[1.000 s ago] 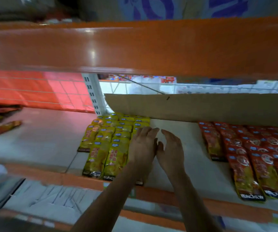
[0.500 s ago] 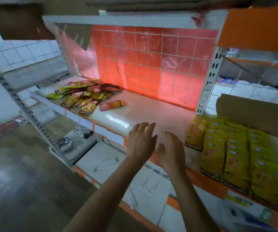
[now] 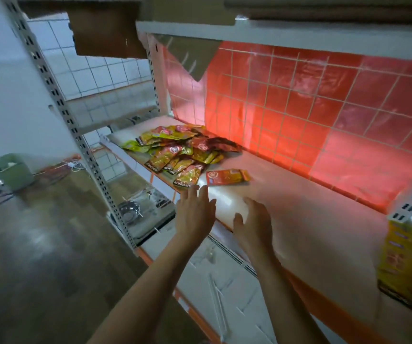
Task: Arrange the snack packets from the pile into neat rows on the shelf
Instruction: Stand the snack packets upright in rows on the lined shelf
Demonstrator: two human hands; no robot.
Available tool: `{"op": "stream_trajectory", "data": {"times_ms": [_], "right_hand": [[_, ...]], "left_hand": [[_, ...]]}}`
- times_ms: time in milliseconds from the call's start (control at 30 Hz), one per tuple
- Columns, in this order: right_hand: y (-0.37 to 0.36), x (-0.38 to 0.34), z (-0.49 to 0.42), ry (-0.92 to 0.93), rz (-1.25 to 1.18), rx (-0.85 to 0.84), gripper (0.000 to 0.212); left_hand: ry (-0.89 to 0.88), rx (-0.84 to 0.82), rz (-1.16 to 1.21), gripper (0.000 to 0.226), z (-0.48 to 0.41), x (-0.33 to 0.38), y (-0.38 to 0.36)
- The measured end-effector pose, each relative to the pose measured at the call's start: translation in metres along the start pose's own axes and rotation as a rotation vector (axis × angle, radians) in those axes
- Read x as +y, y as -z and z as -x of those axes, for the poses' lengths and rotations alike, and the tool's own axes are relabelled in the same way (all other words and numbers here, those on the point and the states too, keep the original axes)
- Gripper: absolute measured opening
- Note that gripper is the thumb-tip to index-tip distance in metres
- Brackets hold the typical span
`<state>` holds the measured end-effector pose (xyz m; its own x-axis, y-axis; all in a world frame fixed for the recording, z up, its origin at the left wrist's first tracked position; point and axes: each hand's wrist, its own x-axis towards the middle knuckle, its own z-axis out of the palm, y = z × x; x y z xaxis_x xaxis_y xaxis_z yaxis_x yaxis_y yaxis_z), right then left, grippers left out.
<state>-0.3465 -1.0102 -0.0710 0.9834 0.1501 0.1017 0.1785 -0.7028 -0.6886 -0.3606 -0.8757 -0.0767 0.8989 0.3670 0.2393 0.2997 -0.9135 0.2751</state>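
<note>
A loose pile of red, yellow and green snack packets lies at the left end of the white shelf. One red packet lies apart, just right of the pile. My left hand hovers near the shelf's front edge, fingers straight, just short of the pile's nearest packet. Beside it my right hand is over the shelf with relaxed fingers, holding nothing. Yellow packets laid in rows show at the far right edge.
A red-lit tiled back wall closes the shelf behind. A perforated metal upright stands left of the shelf. A lower shelf holds a metal bowl. A green bin sits on the floor at left.
My view has swung left from the arranged yellow rows toward the pile. Both empty hands travelled left along the shelf and now sit close to the pile.
</note>
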Motion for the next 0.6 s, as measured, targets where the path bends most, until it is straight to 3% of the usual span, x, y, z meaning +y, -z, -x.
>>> {"op": "stream_trajectory", "data": {"times_ms": [367, 467, 600], "right_hand": [[-0.056, -0.035, -0.125, -0.096, 0.021, 0.026, 0.047], [-0.063, -0.033, -0.138, -0.147, 0.092, -0.046, 0.051], [-0.066, -0.038, -0.146, -0.139, 0.233, -0.16, 0.051]], "left_hand": [[0.132, -0.115, -0.088, 0.043, -0.11, -0.048, -0.023], [0.17, -0.138, -0.154, 0.051, -0.119, -0.049, -0.03], [0.094, -0.11, -0.155, 0.048, -0.125, -0.051, -0.036]]}}
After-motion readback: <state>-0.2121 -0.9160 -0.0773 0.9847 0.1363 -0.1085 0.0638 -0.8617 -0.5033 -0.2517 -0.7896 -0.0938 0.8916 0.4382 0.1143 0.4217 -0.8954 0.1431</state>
